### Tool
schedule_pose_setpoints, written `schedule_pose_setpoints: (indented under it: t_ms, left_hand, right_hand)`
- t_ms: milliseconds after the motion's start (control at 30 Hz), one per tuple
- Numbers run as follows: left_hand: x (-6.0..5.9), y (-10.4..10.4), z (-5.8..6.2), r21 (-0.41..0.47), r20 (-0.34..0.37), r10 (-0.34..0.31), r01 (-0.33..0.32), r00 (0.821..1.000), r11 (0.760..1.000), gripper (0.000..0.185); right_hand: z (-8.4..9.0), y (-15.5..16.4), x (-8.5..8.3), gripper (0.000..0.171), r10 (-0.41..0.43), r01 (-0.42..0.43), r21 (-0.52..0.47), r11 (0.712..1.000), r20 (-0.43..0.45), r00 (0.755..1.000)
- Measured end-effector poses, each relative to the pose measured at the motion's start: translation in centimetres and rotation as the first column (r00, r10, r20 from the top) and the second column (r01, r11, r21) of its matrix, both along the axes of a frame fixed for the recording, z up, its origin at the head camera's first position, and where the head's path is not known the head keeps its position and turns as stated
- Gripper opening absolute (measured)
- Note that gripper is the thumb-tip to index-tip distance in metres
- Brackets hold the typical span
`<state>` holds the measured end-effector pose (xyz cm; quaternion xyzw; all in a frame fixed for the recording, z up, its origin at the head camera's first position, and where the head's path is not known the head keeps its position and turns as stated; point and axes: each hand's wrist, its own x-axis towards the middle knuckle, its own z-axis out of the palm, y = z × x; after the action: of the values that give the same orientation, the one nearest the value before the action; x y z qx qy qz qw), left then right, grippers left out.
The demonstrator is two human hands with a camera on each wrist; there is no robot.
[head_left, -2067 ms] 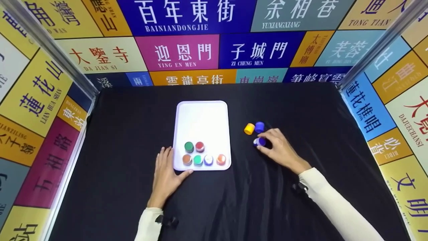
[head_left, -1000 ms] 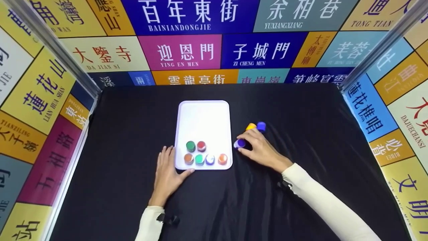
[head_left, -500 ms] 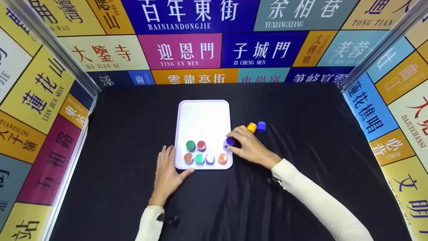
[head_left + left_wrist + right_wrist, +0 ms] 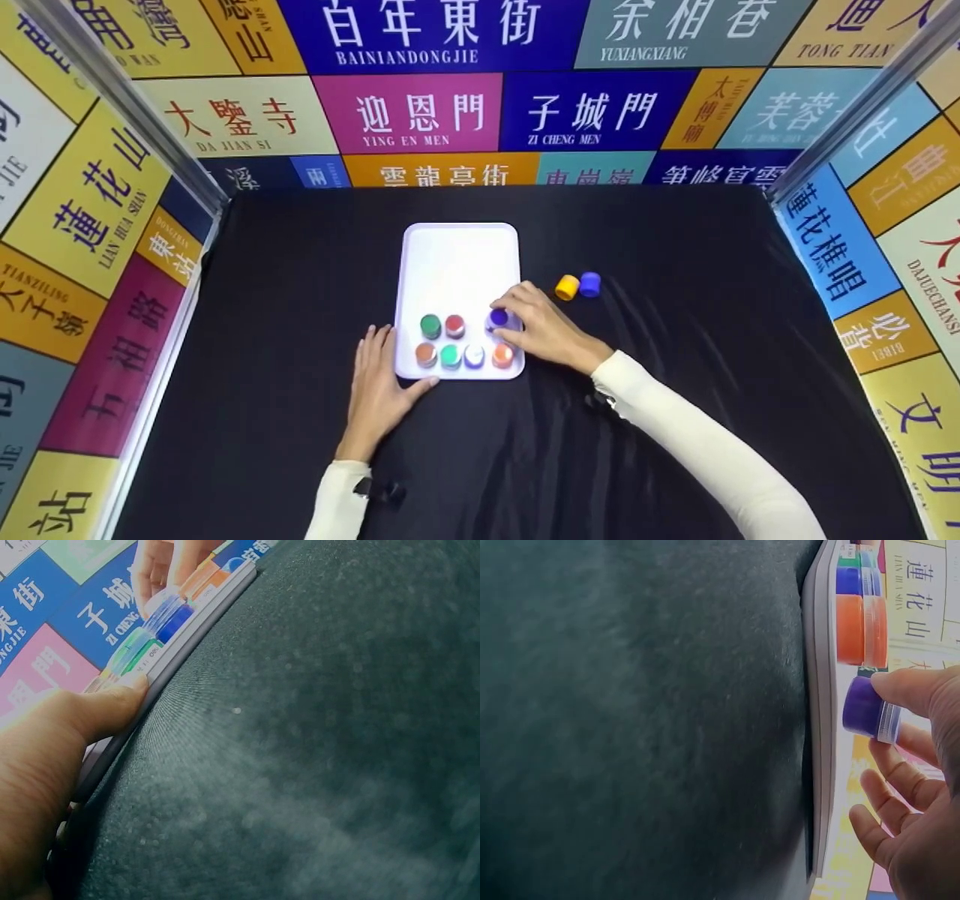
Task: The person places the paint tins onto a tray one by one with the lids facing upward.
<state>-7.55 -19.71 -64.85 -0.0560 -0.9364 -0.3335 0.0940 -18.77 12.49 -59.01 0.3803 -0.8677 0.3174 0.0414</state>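
A white tray [image 4: 459,255] lies on the black cloth and holds several small paint pots with coloured lids along its near end. My right hand [image 4: 534,326] pinches a purple-lidded pot [image 4: 498,318] over the tray's right side, just behind the orange pot [image 4: 502,355]. In the right wrist view the purple pot [image 4: 867,709] sits between thumb and fingers beside the orange pot [image 4: 861,630]. My left hand [image 4: 377,382] rests flat on the cloth, thumb against the tray's near left corner [image 4: 161,667].
A yellow pot [image 4: 567,286] and a blue pot [image 4: 590,284] lie on the cloth right of the tray. Sign-covered walls enclose the table on three sides. The tray's far half [image 4: 461,247] holds nothing.
My right hand carried the purple pot leftwards from beside the yellow and blue pots to above the tray's right side. The left hand stayed put.
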Motion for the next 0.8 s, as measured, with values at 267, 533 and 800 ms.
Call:
schedule_pose_setpoints:
  t_ms: [267, 533, 800]
  left_hand:
    - [0.0, 0.1, 0.1, -0.006, 0.0, 0.005, -0.005, 1.0, 1.0, 0.114]
    - [-0.1, 0.1, 0.0, -0.003, -0.003, -0.001, 0.001, 1.0, 1.0, 0.114]
    - [-0.1, 0.0, 0.0, -0.005, -0.002, -0.001, 0.001, 1.0, 1.0, 0.114]
  right_hand:
    - [0.3, -1.3, -0.5, 0.041, 0.007, -0.008, 0.029, 1.0, 0.019, 1.0]
    - [0.2, -2.3, -0.6, 0.041, 0.009, -0.011, 0.056, 0.998, 0.037, 0.999]
    - [0.0, -3.1, -0.5, 0.041, 0.017, -0.023, 0.086, 0.996, 0.07, 0.997]
